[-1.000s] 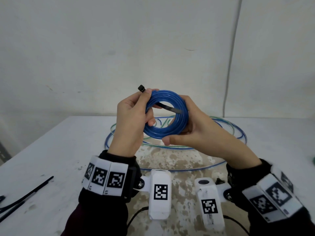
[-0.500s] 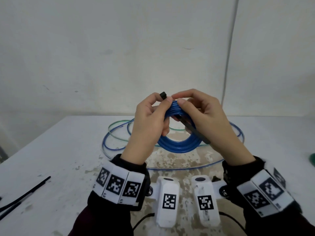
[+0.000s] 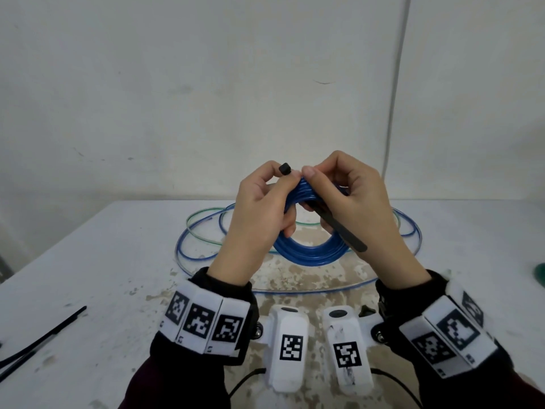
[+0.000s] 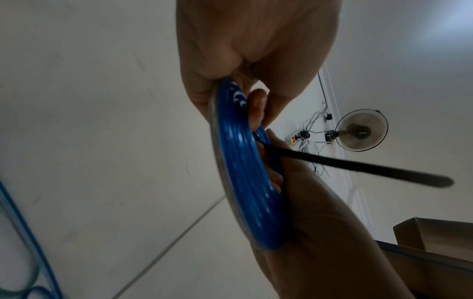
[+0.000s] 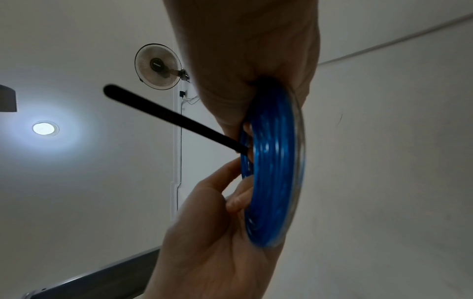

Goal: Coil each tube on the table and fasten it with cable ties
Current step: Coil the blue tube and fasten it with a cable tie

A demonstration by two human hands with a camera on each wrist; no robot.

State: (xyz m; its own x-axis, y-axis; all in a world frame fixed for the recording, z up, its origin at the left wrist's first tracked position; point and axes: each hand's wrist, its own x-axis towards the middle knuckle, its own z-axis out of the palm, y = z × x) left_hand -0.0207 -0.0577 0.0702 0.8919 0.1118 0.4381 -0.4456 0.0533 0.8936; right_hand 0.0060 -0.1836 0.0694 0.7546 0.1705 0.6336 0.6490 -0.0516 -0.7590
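Both hands are up in front of the person's chest, above the white table (image 3: 88,261), working on the blue tube coil (image 3: 309,255), which is held on edge off the table. The left hand (image 3: 259,219) has its fingers curled round the coil's left side, and its thumb and forefinger pinch the cable tie's square head (image 3: 285,169) at the top of the bundle. The right hand (image 3: 354,202) is curled over the top right of the coil, fingertips pressing on the turns beside the head, while the cable tie (image 4: 358,165) runs through the middle of the coil and its free tail (image 3: 348,236) sticks out past the right palm, not yet fed into the head. I'd say the risk lies right there: the tail has to be bent up round the bundle and found by the small slot, and to do that one hand must loosen its hold. If the grip slackens, the springy turns could fan apart or one loop could slip outside the tie, so the band would close on only part of the coil. Fed in the wrong way up, the strap would not lock. More loose tubing (image 3: 203,228), blue and green, lies on the table behind, and spare cable ties (image 3: 44,335) lie at the left edge
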